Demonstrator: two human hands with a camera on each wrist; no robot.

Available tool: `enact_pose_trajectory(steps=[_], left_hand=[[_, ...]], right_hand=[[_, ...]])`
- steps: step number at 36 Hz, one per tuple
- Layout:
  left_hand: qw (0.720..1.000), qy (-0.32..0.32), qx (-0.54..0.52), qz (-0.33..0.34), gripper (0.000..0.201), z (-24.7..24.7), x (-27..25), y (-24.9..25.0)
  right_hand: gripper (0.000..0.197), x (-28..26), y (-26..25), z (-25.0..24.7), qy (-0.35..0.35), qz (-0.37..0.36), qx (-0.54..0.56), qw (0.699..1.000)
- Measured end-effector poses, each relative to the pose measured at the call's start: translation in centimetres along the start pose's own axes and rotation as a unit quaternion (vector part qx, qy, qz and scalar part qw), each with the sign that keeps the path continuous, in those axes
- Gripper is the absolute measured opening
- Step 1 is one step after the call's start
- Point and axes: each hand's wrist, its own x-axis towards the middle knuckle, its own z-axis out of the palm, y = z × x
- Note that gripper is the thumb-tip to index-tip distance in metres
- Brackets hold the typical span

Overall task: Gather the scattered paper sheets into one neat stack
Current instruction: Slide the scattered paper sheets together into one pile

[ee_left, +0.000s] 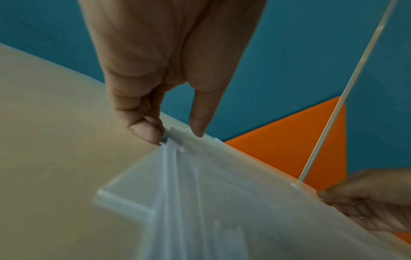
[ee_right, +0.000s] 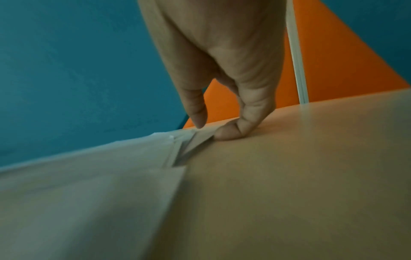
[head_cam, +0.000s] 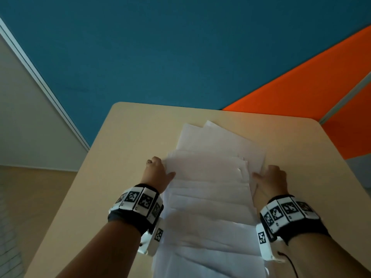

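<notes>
Several white paper sheets lie overlapped in a long uneven row down the middle of the beige table. My left hand pinches the left edge of a bunch of sheets, thumb on top and curled fingers beneath. My right hand pinches the right edge of the same bunch, thumb above and curled fingers against the table. Two more sheets stick out skewed beyond the hands. The near end of the row runs out of the head view.
The table's far edge lies a short way past the last sheets. Behind it are a blue surface and an orange panel. Bare tabletop shows left and right of the papers.
</notes>
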Motion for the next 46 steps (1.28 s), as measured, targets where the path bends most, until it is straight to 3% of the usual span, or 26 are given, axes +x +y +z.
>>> enact_pose_trajectory(steps=[9, 15, 22, 28, 33, 37, 41, 46], left_hand=[[1.0, 0.0, 0.019, 0.014, 0.052, 0.4, 0.4, 0.5], [1.0, -0.001, 0.016, 0.019, 0.053, 0.3, 0.3, 0.4], [1.0, 0.007, -0.004, 0.03, 0.048, 0.1, 0.2, 0.7], [0.999, 0.017, 0.0, 0.035, 0.047, 0.0, 0.4, 0.9], [0.999, 0.014, -0.009, 0.029, 0.064, 0.1, 0.7, 1.0], [1.0, 0.008, -0.005, 0.016, 0.057, 0.0, 1.1, 1.0], [1.0, 0.006, 0.006, 0.013, 0.052, 0.0, 1.1, 1.0], [1.0, 0.007, 0.013, 0.013, 0.049, 0.1, 1.0, 1.2]], right_hand=[[0.039, 0.3, -1.0, 0.5, -0.041, -0.082, 0.002, 0.996], [0.034, 1.4, -1.8, -0.2, -0.007, -0.054, 0.015, 0.998], [0.034, 2.8, -3.2, 0.5, -0.071, -0.079, -0.026, 0.994], [0.033, 3.3, -3.6, 0.6, -0.037, -0.08, -0.027, 0.996], [0.063, 2.6, -4.6, 1.4, -0.021, -0.081, -0.039, 0.996], [0.064, 3.0, -5.0, 1.1, -0.07, -0.062, -0.082, 0.992], [0.06, 3.1, -5.4, 1.0, -0.058, -0.036, -0.127, 0.99], [0.077, 3.0, -6.3, 1.0, -0.054, -0.023, -0.118, 0.991]])
